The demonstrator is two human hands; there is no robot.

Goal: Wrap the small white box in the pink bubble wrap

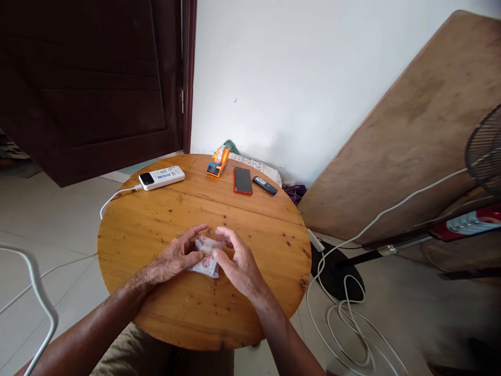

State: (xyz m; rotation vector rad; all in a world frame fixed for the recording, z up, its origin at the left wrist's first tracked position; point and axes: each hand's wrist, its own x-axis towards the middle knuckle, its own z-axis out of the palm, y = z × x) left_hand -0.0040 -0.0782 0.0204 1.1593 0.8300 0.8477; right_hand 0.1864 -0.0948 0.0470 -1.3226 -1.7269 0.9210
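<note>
Wrapped packet point(207, 267) lies on the bench point(156, 318) between left hand point(174, 258) and right hand point(241, 265), neither clearly nearer, its long axis seemingly pointing away from the person; each grip curves around a side, though whether either pinches I cannot tell.

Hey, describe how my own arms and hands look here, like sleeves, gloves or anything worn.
Your left hand and right hand show no gloves, rings or watch. No sleeve shows on the left forearm or right forearm. A thick white cable passes in front of the left forearm.
</note>
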